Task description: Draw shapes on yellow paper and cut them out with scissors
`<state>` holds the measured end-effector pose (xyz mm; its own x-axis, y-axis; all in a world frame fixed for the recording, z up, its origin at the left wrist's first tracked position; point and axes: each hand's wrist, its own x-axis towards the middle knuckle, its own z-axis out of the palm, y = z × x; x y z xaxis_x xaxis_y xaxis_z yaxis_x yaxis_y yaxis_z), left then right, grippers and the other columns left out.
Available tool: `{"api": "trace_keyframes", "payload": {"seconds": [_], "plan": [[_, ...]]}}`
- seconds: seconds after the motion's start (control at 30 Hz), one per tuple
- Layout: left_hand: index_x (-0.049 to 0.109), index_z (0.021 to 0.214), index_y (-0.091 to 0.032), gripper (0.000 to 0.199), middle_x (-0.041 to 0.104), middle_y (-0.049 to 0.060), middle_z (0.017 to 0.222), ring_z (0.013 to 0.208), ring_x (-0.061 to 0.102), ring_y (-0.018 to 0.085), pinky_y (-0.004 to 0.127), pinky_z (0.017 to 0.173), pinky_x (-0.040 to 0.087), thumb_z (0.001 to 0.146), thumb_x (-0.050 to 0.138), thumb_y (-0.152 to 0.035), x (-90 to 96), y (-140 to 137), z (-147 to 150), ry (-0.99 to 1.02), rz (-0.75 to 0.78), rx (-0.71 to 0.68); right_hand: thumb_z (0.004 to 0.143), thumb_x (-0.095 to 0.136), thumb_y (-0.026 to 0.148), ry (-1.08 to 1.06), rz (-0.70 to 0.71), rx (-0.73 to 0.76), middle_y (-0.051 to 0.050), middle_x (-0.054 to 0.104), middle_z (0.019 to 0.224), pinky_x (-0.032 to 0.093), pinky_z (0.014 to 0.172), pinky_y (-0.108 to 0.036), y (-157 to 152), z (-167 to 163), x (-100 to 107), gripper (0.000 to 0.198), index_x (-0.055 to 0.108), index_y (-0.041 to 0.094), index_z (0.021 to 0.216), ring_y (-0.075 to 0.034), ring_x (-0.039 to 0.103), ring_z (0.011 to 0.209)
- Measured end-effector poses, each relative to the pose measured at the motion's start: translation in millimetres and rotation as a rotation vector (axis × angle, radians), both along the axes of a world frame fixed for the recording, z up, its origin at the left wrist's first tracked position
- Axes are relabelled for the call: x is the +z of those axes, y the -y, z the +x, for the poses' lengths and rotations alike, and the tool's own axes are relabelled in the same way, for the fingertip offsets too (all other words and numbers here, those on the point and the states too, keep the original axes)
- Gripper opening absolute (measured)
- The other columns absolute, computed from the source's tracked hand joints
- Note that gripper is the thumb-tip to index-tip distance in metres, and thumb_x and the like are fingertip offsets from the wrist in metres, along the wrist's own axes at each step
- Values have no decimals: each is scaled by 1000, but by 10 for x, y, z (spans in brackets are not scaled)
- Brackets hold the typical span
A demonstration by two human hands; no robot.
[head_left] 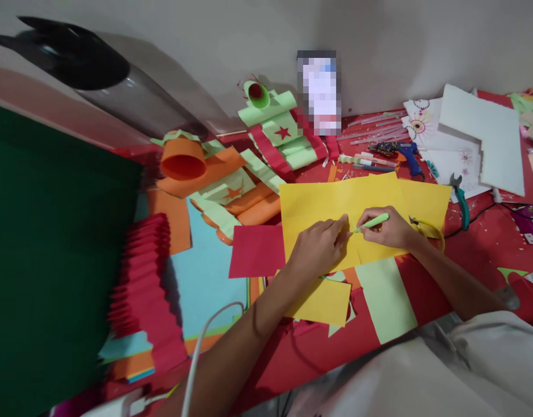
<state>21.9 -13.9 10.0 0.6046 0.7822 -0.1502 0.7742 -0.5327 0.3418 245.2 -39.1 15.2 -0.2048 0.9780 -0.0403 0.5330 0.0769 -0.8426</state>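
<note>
A large yellow paper sheet [322, 202] lies on the red-covered table. My left hand [320, 246] rests flat on it, index finger stretched forward and the other fingers spread over the paper. In my right hand [390, 229] a light green pen [376, 220] is pinched, its tip touching the yellow sheet just right of my left fingers. By my right wrist, yellow-handled pliers [431, 229] lie on the paper. A smaller yellow piece [322, 301] and a pale green strip [388, 298] are nearer my body.
Orange and green paper figures [238, 188] stand behind at left, near pleated red paper [147, 289]. A blurred phone [319, 92] leans on the wall. A glue gun [405, 155], teal-handled cutters [462, 205] and white board [483, 136] are at right. A white cable [197, 347] crosses the left front.
</note>
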Motion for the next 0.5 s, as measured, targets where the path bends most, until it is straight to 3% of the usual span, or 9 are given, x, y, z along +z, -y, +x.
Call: {"api": "trace_keyframes", "payload": {"seconds": [0.5], "plan": [[54,154,-21,53,77,13,107,105,71,32,36,74,51,105,57,-42,120,0,-6,-65,-55,-28,79,69,22,-5,-54,101,2,69,71,37,60,-25,58,45,-24,7,75,20,82,-10,48,57]]}}
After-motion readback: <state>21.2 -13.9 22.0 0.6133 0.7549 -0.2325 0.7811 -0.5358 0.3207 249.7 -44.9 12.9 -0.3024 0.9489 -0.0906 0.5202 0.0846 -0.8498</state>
